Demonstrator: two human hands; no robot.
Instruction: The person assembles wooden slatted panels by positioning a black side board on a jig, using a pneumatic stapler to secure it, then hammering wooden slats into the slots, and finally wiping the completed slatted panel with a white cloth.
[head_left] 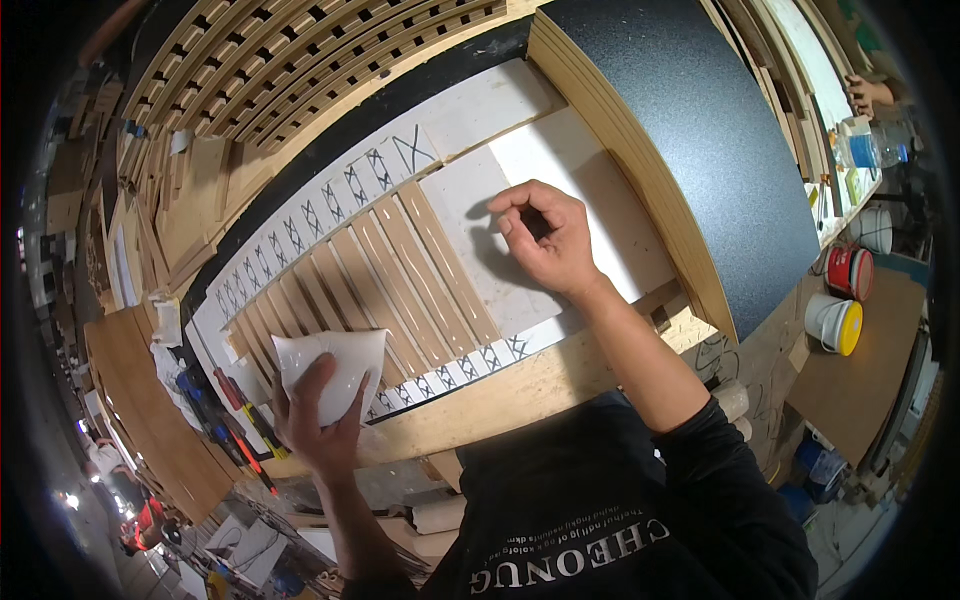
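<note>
My left hand (318, 425) is wrapped round a shiny white plastic pouch (322, 362) that narrows toward the palm; its contents cannot be seen. The pouch covers part of a row of brown wooden strips (398, 285), which lie side by side with narrow gaps. Thin white lines, glue-like, run along several of them. My right hand (550, 238) hovers over the white board (590, 150) to the right of the strips. Its fingers are curled and the thumb sits close to the index finger, with nothing visible between them. Black crossed marks line both edges around the strips.
A wooden rail (640, 150) and a dark panel (690, 130) bound the board on the right. Slotted wooden frames (300, 50) lie at the far left. Screwdrivers (235, 395) rest near my left hand. Buckets (835, 322) stand at right; another person's hand (870, 93) shows far right.
</note>
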